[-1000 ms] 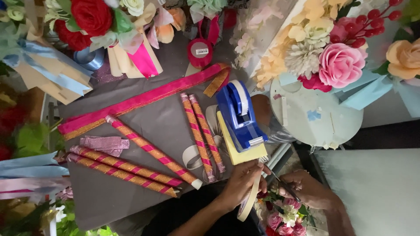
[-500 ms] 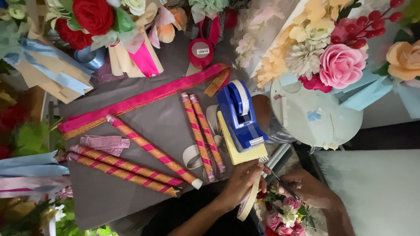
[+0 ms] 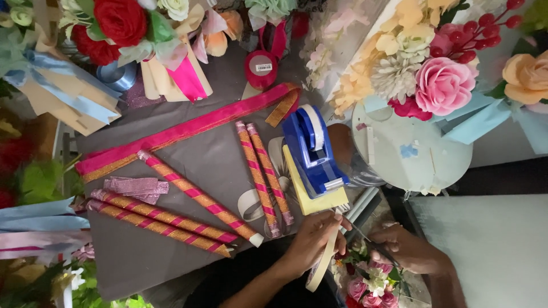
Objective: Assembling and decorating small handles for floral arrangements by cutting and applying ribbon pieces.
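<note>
Two hands at the near edge of the grey-covered counter, both busy. Left hand is closed on a pale cream strip of tape or ribbon, thumb and fingers pinching it near its upper end, just below the toothed cutter of the blue tape dispenser; the free length curves down past the wrist and off the counter edge. Right hand is clenched around a thin dark tool, probably small scissors, though the tip is too blurred to be sure; its point is aimed toward the strip, close to the left hand.

Handling, judged: the strip looks very light, limp and thin. It will curl, twist and, if adhesive, stick to itself or to fingers. Best held by the edges or the very end, kept lightly taut between the pinch and the dispenser, so that a cut goes clean. No crushing risk; creasing and tangling are the concern.

Dispenser sits on a yellow pad near the right edge of the counter. Left of it: two upright pink-and-orange striped wrapped sticks, three more lying diagonally, a long pink ribbon band. A small bouquet of pink and white flowers lies below the hands.
</note>
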